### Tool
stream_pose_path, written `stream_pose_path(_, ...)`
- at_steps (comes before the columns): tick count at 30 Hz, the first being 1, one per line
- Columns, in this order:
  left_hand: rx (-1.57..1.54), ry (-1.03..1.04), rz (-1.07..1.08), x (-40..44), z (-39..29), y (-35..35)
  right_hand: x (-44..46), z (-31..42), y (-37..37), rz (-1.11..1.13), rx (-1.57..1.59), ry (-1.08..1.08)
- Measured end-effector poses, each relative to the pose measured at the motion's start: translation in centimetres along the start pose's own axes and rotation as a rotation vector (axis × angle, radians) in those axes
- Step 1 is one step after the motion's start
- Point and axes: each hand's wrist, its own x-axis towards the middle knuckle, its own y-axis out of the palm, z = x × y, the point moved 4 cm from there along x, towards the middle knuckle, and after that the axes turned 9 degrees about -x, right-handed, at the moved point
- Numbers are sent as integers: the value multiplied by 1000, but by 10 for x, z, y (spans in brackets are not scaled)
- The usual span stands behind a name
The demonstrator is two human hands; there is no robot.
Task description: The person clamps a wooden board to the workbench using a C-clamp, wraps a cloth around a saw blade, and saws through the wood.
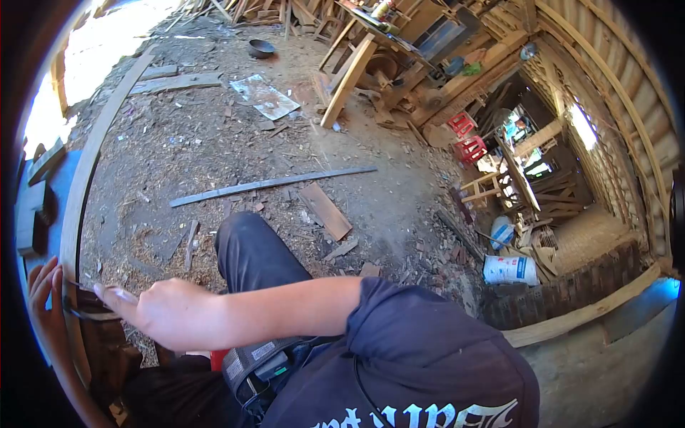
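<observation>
At the far left edge, my left hand (46,292) is beside a long wooden plank (96,146), its fingers raised and apart. My right hand (171,312) reaches across my body toward the same plank. Its index finger points left and the other fingers are curled in; whatever they hold, if anything, is hidden. Between the two hands is a thin, dark curved piece (96,315), too small and shaded to name. Beyond the plank, dark wooden blocks (32,217) lie on a blue surface (68,182).
Wood chips and scraps cover the dirt floor. A long narrow strip (275,187) and a short brown board (326,212) lie ahead. Farther off are a black bowl (261,48), a wooden workbench (349,82), red stools (471,150) and a white bucket (511,270).
</observation>
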Motion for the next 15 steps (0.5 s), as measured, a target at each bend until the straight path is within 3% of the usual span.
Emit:
stream_pose_path(2, -25, 22, -11, -1, 27, 1, 4, 4, -2, 26, 1, 1)
stream_pose_path(5, -81, -24, -6, -1, 45, 1, 45, 1, 22, -302, -124, -56)
stream_pose_path(12, -84, -129, 45, -1, 20, -4, 1, -6, 6, -70, 26, -39)
stream_pose_path(15, -118, -163, 46, -1, 28, -7, 15, -4, 22, -282, -14, -63)
